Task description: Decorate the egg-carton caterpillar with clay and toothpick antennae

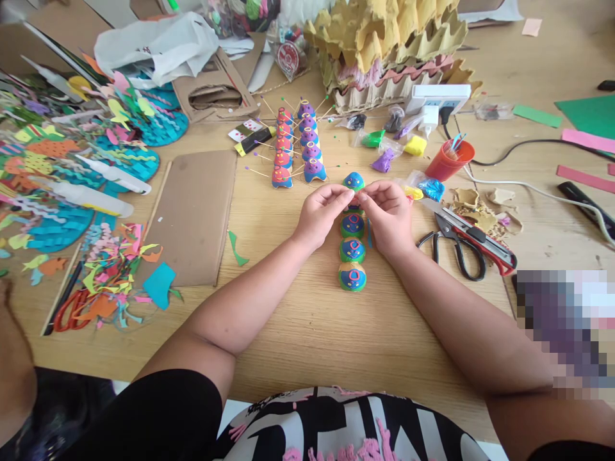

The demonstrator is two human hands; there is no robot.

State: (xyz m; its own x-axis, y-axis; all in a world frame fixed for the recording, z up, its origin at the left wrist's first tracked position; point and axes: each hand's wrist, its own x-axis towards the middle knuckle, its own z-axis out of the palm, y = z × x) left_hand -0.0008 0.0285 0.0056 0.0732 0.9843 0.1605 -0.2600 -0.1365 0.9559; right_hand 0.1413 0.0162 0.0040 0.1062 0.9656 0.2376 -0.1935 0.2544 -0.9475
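Thumb and forefinger pressed together on each hand, a person's left hand and right hand nearly meet at the fingertips above a row of blue domes on a wooden bench; whatever sits between the fingers is too small to make out. The row, edged in green, runs toward the person's body, its nearer domes marked with pink-red rings and its second dome from the far end partly hidden by the hands. A thin blue strip lies just beside it, near the right hand.

To the right are black-handled scissors, a red utility knife and an orange-red cup holding thin sticks. Beyond the hands, slightly left, stand a red row and a purple row of domes, side by side, with thin sticks jutting out. Farther back, egg trays are stacked near a white power strip.

Left of the left hand lies a flat cardboard panel; past it are paper scraps, glue bottles and orange-handled scissors. Another person's arm shows at the left edge.
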